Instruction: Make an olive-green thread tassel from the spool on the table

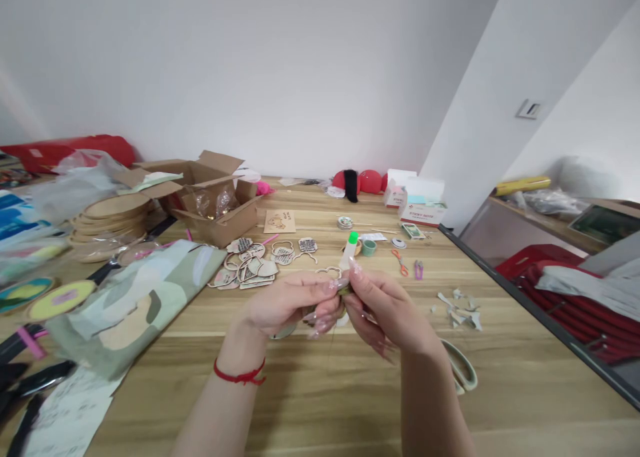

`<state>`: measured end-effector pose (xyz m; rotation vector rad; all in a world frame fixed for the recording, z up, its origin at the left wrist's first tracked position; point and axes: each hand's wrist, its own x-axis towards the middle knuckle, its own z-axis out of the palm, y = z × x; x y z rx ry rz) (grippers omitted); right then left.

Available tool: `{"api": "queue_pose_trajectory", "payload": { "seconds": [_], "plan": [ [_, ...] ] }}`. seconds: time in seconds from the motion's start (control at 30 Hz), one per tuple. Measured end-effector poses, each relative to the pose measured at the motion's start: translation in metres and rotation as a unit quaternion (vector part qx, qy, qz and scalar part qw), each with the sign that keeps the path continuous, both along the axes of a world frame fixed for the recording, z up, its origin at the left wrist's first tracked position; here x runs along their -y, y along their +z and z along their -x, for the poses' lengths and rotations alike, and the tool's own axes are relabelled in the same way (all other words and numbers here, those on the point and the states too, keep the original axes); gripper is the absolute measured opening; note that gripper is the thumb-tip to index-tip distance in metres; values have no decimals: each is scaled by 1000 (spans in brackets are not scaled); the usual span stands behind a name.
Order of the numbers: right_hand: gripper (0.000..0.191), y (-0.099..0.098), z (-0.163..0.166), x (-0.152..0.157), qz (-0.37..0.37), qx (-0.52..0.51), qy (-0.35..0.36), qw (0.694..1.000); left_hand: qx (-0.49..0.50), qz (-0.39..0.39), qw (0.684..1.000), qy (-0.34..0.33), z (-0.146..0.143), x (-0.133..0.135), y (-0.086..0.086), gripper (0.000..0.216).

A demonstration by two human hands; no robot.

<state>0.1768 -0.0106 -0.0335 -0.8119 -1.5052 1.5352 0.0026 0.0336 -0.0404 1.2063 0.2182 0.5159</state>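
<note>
My left hand (pixel 305 300) and my right hand (pixel 385 304) meet over the middle of the table, thumbs and fingertips pinched close together. Between them is something small and dark greenish, mostly hidden by the fingers, so its kind does not show. Just beyond the fingertips stands a white glue bottle (pixel 349 252) with a green cap. To its left lies a pile of printed wooden cutouts (pixel 255 267). Under my right forearm the pale handles of a pair of scissors (pixel 467 370) stick out.
An open cardboard box (pixel 220 224) and a folded camouflage-patterned cloth (pixel 145 304) lie left. Orange-handled scissors (pixel 401 262), a green tape roll (pixel 369 247) and paper scraps (pixel 463 312) are on the right. Sticky-note boxes (pixel 423 210) stand behind. The table's dark edge (pixel 540 317) runs along the right.
</note>
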Motion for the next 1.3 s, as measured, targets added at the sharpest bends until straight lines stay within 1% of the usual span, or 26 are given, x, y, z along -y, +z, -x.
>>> {"api": "queue_pose_trajectory", "payload": {
  "seconds": [0.1, 0.17, 0.33, 0.43, 0.53, 0.67, 0.87, 1.0, 1.17, 1.3],
  "plan": [
    [66, 3, 1, 4, -49, 66, -32, 996, 2, -4, 1000, -16, -1, 0, 0, 43],
    [69, 5, 2, 7, -73, 100, -51, 991, 3, -1, 1000, -17, -1, 1, 1, 41],
    [63, 8, 7, 13, -100, 129, -88, 983, -5, 48, 999, -10, 0, 1, 0, 38],
    [57, 6, 7, 12, -93, 116, -91, 985, 3, 54, 999, 7, -1, 1, 0, 40],
    [51, 7, 8, 10, -78, 98, -117, 985, 19, 50, 998, 24, -2, 0, 2, 42],
    [51, 10, 13, 10, -79, 74, -147, 983, 55, 58, 995, 56, -5, 0, 5, 41],
    [50, 9, 20, 8, -43, 8, -179, 983, 76, 60, 994, 50, -5, -1, 4, 41],
    [50, 9, 23, 6, -41, -19, -191, 980, 81, 42, 994, 57, -5, -2, 3, 39],
    [52, 7, 30, 3, -45, -78, -237, 967, 77, 32, 994, 64, -7, -1, 4, 41],
    [51, 1, 32, -3, -27, -111, -241, 964, 61, 38, 994, 78, -8, 0, 7, 40]
  ]
}}
